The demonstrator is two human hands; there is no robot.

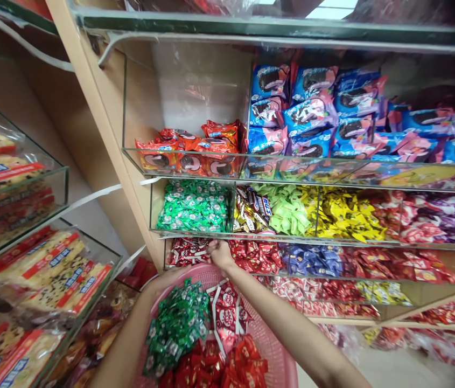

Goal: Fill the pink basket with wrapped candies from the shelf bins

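My right hand (219, 252) reaches forward into the glass bin of red-and-white wafer bars (189, 251), its fingers curled among the wrappers. What the fingers grip is hidden. My left hand (161, 281) clasps the far rim of a pink plastic basket (275, 355) held against me. Green candies (176, 323), red-and-white wafer bars (227, 312) and red wrapped sweets (223, 364) fill the basket.
Glass shelf bins hold green sweets (195, 207), yellow sweets (344, 215), red cookie packs (195, 148) and blue cookie packs (312, 113). A wooden upright (102, 124) divides the shelving. Packaged cakes (53, 269) fill the left bins.
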